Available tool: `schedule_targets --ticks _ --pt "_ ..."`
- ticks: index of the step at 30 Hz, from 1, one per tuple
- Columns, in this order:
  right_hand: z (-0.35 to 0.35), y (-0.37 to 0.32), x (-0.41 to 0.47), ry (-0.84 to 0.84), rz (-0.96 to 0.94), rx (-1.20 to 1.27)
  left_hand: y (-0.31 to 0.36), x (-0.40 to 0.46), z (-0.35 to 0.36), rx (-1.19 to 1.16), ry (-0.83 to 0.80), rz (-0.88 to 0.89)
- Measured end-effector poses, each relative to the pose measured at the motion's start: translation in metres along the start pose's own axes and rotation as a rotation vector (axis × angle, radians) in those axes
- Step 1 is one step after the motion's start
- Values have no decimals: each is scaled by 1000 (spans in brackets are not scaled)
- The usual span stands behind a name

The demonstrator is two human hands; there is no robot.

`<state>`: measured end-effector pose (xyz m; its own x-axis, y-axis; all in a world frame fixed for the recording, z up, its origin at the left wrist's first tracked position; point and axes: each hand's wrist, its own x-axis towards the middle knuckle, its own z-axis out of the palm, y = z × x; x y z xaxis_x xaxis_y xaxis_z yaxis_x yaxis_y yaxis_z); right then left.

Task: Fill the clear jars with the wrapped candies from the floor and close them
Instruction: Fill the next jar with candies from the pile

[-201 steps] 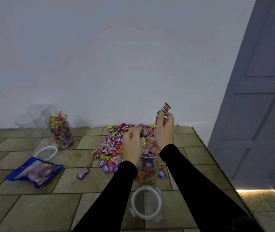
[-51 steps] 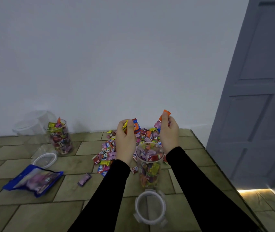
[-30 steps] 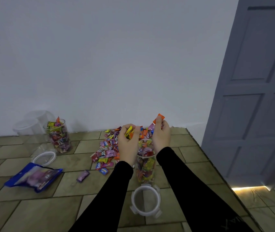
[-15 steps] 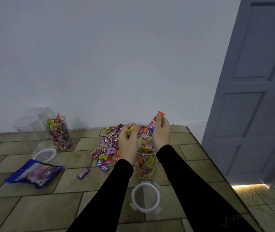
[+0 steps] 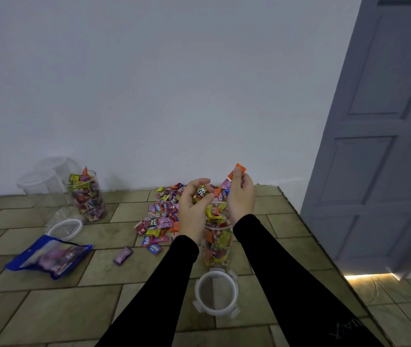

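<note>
A clear jar (image 5: 216, 249) stands on the tiled floor between my forearms, packed with wrapped candies almost to its mouth. My left hand (image 5: 194, 209) is cupped over that mouth, fingers curled round a dark and yellow candy (image 5: 200, 194). My right hand (image 5: 241, 196) is just right of the jar and pinches an orange candy (image 5: 235, 170) between thumb and fingers above it. The candy pile (image 5: 162, 216) lies behind and left of the jar. The jar's white lid (image 5: 216, 293) lies on the floor in front of it.
A second full jar (image 5: 86, 196) stands far left with a lid (image 5: 65, 228) in front of it and empty clear jars (image 5: 44, 179) behind. A blue candy bag (image 5: 49, 255) and a loose purple candy (image 5: 123, 255) lie on the floor. A grey door (image 5: 385, 136) is at right.
My left hand has turned and cupped over the jar mouth, with a different candy showing in it. The right hand keeps the orange candy pinched above the jar, nearly unmoved.
</note>
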<state>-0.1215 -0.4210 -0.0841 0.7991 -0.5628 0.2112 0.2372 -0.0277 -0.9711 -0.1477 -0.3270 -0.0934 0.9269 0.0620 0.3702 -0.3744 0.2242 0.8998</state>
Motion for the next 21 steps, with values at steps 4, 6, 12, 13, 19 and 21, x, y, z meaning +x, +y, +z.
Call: schedule_targets --ticks 4,6,12,13,19,21 --pt "1 -1 0 -3 19 3 0 -1 -1 -5 2 4" --pt "0 -2 -1 -3 19 5 1 0 -1 18 2 30" --pt "0 -3 -2 -5 23 9 -5 3 0 39 -10 54" --pt "0 -4 -2 -4 22 12 -7 4 0 35 -2 47" --pt "-2 -6 -4 -8 0 18 -9 7 -1 -38 14 31" --pt "-2 -7 -5 -4 -1 6 -14 5 -3 -22 47 40"
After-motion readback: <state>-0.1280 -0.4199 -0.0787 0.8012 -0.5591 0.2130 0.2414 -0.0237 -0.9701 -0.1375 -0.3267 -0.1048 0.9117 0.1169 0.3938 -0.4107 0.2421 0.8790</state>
